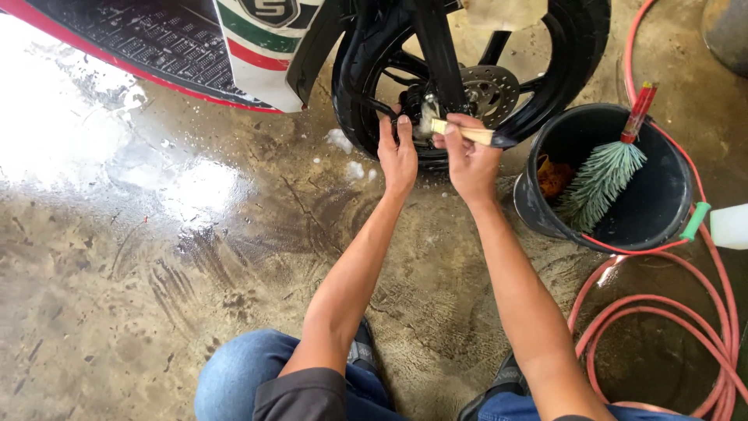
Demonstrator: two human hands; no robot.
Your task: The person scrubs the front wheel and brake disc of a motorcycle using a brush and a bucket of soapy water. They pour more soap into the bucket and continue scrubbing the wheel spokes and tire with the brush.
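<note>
Right hand (470,160) grips a brush (461,132) against the wheel (576,47); left hand (397,152) rests fingers loosely on the tyre.

One wheel (467,70) at the hands, two brushes (460,131) (604,175), one bucket (538,203) and one hose (662,312) to their right.

Wet, rough concrete floor (156,257) glistens at nine o'clock. The tyre (580,47) is matt black rubber, the brake disc (491,90) drilled metal, the brush handle (467,132) pale wood; at three o'clock, a glossy black plastic bucket (538,210).
</note>
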